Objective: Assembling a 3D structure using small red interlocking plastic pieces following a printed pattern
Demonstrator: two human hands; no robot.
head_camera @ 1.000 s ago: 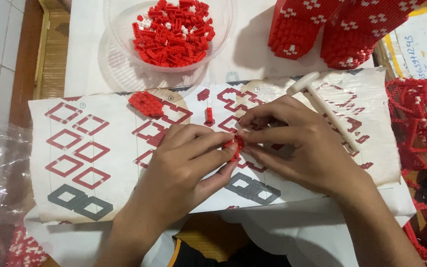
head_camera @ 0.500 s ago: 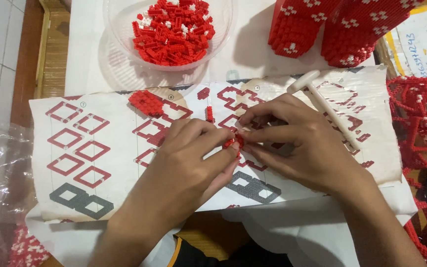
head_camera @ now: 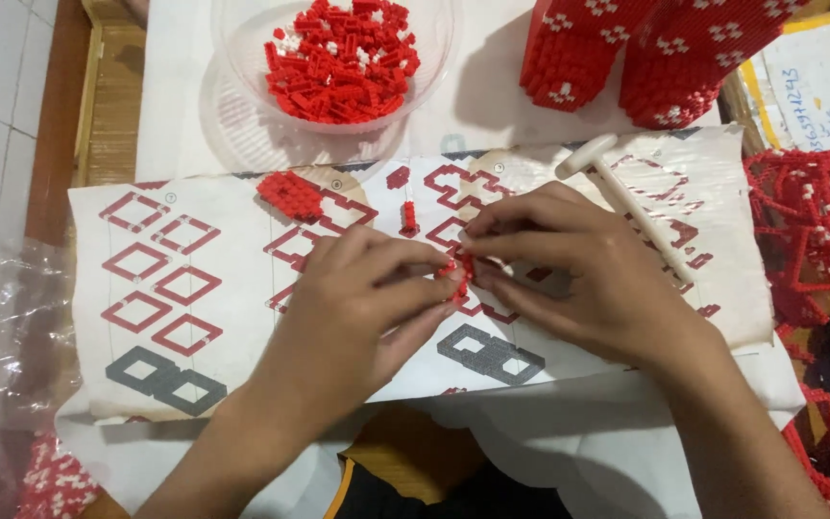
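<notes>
Both hands meet over the middle of the printed pattern sheet [head_camera: 194,288] on the worktop — the left hand [head_camera: 357,308] and right hand [head_camera: 578,279] have their fingers pinched closed together on a small cluster of red bricks [head_camera: 455,279], held just above the sheet. A clear bowl [head_camera: 232,58] of loose red pieces sits beyond, well apart; a white tool [head_camera: 626,197] lies by the right hand — near a small red block patch [head_camera: 290,195]

Two bare hands, fingertips meeting at centre.
Left hand [head_camera: 357,298] enters from 7 o'clock, right hand [head_camera: 578,274] from 4 o'clock; both pinching, fingers curled.
</notes>
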